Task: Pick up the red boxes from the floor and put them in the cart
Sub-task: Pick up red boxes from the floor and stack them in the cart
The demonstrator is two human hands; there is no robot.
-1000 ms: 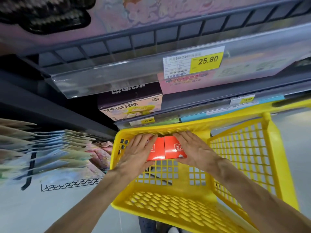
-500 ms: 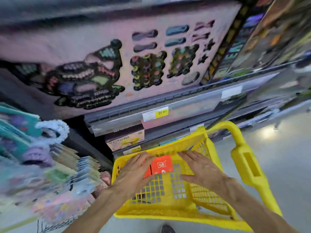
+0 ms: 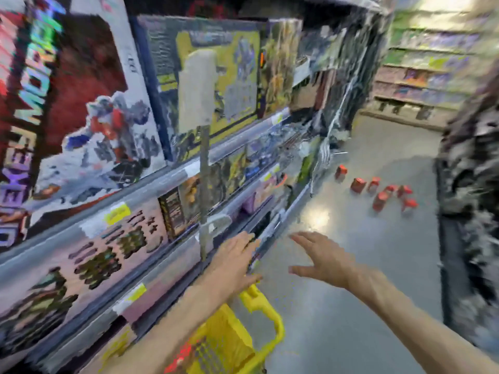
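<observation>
Head view, blurred by motion. Shelving [image 3: 189, 168] along the left: glossy boxed toys and price tags. Dark display [image 3: 469, 163] on the right, detail unreadable. Grey polished floor [image 3: 378, 265] between them, with a light glare. Red boxes [image 3: 380, 199]: a loose cluster of small cartons on the floor far ahead, well apart from both hands. Yellow cart [image 3: 229, 344]: plastic lattice basket, low in frame under the left forearm, red showing inside. Left hand [image 3: 232, 263]: flat, fingers together, empty. Right hand [image 3: 324, 257]: fingers spread, empty.
</observation>
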